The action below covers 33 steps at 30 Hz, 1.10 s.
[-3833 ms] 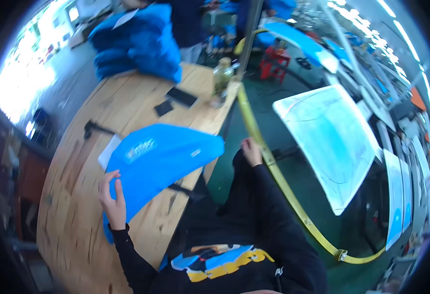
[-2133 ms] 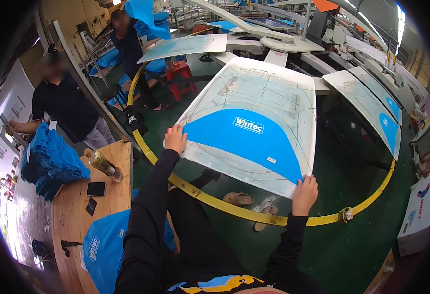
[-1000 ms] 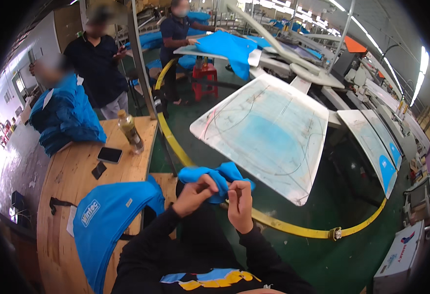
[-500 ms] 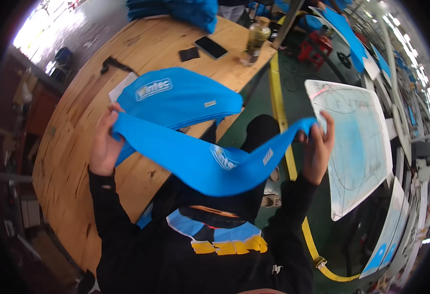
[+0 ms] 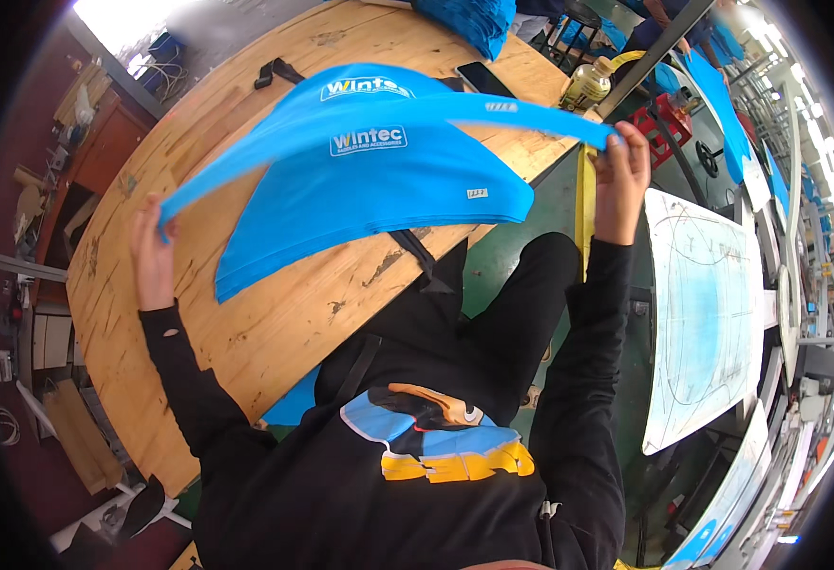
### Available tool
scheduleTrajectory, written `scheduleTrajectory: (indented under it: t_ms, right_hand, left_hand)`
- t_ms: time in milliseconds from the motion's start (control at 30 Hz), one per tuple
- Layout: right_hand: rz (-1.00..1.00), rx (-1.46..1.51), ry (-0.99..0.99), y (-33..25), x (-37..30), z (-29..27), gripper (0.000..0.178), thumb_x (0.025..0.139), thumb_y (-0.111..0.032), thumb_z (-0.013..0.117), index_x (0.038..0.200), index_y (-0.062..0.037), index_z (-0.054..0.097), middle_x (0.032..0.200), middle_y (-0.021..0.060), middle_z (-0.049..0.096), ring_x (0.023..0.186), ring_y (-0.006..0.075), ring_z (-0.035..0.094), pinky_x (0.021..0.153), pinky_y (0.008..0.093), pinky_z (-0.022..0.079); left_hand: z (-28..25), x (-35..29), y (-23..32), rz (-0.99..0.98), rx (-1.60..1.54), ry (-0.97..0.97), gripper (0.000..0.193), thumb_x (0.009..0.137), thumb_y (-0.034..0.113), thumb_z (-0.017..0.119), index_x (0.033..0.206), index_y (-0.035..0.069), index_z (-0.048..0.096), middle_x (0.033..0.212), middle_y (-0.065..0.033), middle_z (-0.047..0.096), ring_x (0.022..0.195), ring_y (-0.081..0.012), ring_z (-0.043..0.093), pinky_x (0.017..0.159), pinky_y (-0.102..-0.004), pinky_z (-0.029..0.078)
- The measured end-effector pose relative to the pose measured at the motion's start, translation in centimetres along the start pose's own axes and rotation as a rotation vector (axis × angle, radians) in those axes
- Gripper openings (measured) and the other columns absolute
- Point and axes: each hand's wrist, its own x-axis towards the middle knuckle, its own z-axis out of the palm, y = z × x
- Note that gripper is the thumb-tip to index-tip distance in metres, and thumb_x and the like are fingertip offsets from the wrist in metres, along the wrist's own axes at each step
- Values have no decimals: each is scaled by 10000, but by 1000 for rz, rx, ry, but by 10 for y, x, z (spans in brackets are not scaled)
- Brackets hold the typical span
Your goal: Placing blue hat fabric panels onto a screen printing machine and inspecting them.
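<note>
A blue fabric piece (image 5: 555,118) with a printed logo and a small white label is stretched between my two hands above the table. My left hand (image 5: 154,256) is closed on its left end; my right hand (image 5: 623,180) pinches the right end between thumb and fingers. Beneath it, a stack of similar blue fabric pieces (image 5: 379,195) lies on the wooden table (image 5: 118,323), its near edges showing as layers. The held piece covers the far part of the stack, and the two overlap in view.
Behind the stack are a phone (image 5: 482,78), a bottle (image 5: 587,85) and a bunched blue cloth (image 5: 474,21). A black strap (image 5: 276,72) lies near the far left edge. To my right stands a white board (image 5: 702,332) with drawn curves, and a red stool (image 5: 666,133) is farther off.
Both hands have moved up and farther apart, carrying the blue fabric piece away from my body and over the stack. Its sagging middle is now lifted and spread out.
</note>
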Motion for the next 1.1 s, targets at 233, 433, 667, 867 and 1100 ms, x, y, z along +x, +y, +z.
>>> scheduleTrajectory:
  t_ms: [233,433,667,867,1100]
  right_hand:
    - [425,-234,-35,104,-47,-56,214,904,-76,609,1099,-41,528,951,64,638,759,134,628,723,261,533]
    - [361,-227,11,100,-55,-57,229,904,-65,608,1109,-20,518,938,92,637,765,158,641,712,275,547]
    - [344,-229,53,95,-64,-52,230,901,-62,614,1104,-15,518,934,95,633,773,161,646,732,290,550]
    - [27,-164,157,34,-56,-22,187,906,-37,598,1081,-20,534,943,68,591,766,119,600,699,258,514]
    - [-80,83,107,-9,-21,-11,232,922,-41,566,1146,-23,509,905,55,594,799,108,601,721,245,497]
  left_hand:
    - [-10,-34,-79,-144,491,-30,161,930,202,585,1035,82,608,841,72,571,766,-16,499,660,-189,382]
    - [-27,-40,-93,-70,635,-72,182,936,220,579,1036,71,611,835,66,599,741,-17,504,629,-197,380]
    - [-30,-41,-86,-130,633,-32,204,957,237,566,1067,65,586,950,11,623,795,-47,524,667,-208,398]
    - [13,-54,-22,-1,219,82,246,961,199,539,1165,65,571,1114,12,559,960,-60,516,800,-249,428]
    - [16,-38,21,-2,-158,84,305,966,177,522,1250,66,524,997,4,551,949,-93,526,884,-302,414]
